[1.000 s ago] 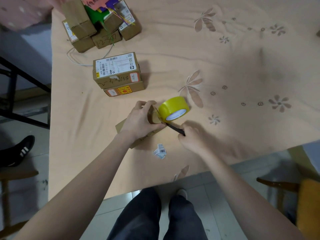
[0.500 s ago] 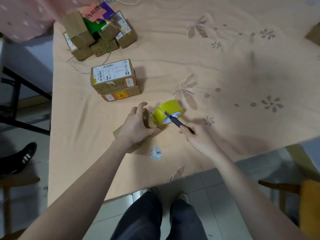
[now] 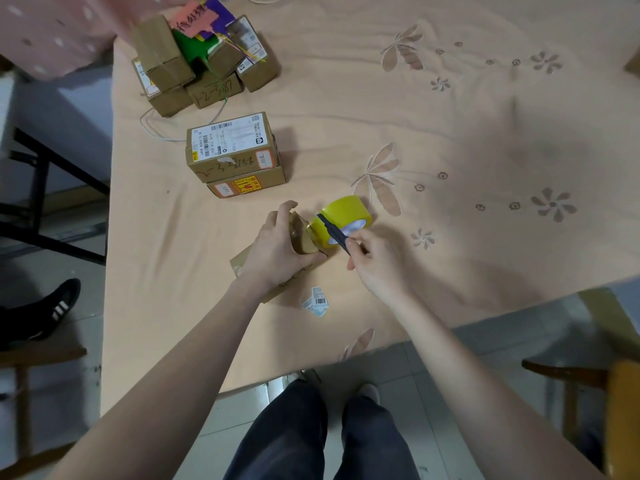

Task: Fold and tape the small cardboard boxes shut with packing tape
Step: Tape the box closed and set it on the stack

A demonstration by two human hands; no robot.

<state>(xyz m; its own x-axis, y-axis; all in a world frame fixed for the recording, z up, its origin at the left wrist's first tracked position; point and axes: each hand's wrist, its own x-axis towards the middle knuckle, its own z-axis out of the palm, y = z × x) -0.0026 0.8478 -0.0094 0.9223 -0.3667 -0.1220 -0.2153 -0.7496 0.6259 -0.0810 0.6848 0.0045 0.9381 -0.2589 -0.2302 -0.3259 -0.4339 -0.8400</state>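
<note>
Pressing your left hand (image 3: 277,249) flat and curled over a small cardboard box (image 3: 301,237) near the front edge of the cloth-covered worktop (image 3: 450,116), you pin it in place while your right hand (image 3: 375,263) pinches a dark blade-like cutter (image 3: 334,232), thumb and fingers closed on its handle. The cutter's tip points up and left, lying across the face of the yellow roll of packing tape (image 3: 343,216), which stands on edge touching the box's far right corner. A strip of tape seems to run from roll to box, though your hand hides most of it.

Judged from this head view, the step in hand is cutting the tape free. The risk lies in the blade: its tip sits just beside your left fingertips, and a slip toward them could nick skin. A pull without the box held firm could drag it, or wrinkle the tape.

Both forearms reach forward from the bottom of the frame, converging on the box, the right wrist cocked inward. Two labelled boxes (image 3: 235,150) sit stacked behind, more boxes (image 3: 194,64) are piled at the far corner, and a torn barcode label (image 3: 317,302) lies near your right wrist.
</note>
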